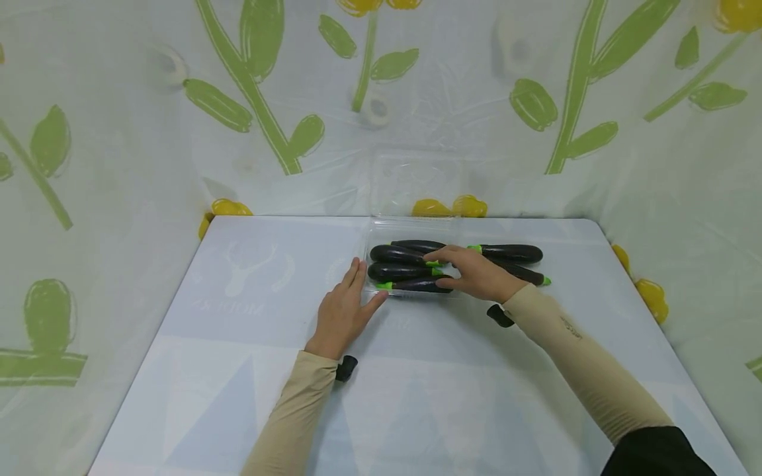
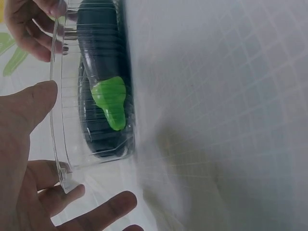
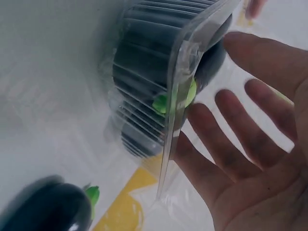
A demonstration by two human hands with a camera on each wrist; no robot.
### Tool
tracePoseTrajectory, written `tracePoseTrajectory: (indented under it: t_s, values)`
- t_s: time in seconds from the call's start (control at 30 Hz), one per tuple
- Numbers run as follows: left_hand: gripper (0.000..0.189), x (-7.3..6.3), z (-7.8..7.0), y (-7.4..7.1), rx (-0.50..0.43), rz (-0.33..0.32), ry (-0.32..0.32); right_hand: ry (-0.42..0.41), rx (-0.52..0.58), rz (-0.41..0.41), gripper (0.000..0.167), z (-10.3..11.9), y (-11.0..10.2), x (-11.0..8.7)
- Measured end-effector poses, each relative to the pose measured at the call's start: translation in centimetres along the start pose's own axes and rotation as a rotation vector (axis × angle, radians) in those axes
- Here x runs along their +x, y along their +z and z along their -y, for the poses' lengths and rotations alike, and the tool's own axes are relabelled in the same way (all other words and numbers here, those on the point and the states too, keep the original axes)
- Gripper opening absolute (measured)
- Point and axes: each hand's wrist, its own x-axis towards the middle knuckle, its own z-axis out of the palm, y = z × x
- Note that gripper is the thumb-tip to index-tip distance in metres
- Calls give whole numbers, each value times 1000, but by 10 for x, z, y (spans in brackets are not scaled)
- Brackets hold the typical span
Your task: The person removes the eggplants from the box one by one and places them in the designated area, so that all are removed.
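Note:
A clear plastic clamshell box (image 1: 381,229) stands at the back of the table with its lid (image 1: 389,172) raised. Several dark eggplants (image 1: 395,272) with green stems lie side by side in it. My left hand (image 1: 339,318) is at the box's left end, fingers extended; in the left wrist view its thumb (image 2: 44,96) meets the rim. Over the right end reaches my right hand (image 1: 479,272), its fingers spread loosely. In the right wrist view, its thumb (image 3: 262,55) and fingertips are right at an eggplant (image 3: 214,60) and the rim.
Two more eggplants lie on the table right of the box, one (image 1: 512,253) behind the other (image 1: 522,272), which is partly hidden by my right hand. Behind the table hangs a pale curtain (image 1: 452,86) with green leaves and yellow flowers.

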Motion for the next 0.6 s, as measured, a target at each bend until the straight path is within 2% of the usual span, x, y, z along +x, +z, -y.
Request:
tracePoseTrajectory:
  t_s: [0.2, 0.43, 0.6]
  values:
    - [84, 0, -1, 0, 17, -7, 8, -35, -10, 78, 48, -2, 5, 10]
    - [83, 0, -2, 0, 17, -26, 19, -4, -81, 118, 45, -4, 12, 17]
    - [84, 0, -3, 0, 26, -9, 8, 16, -110, 138, 42, -4, 14, 19]
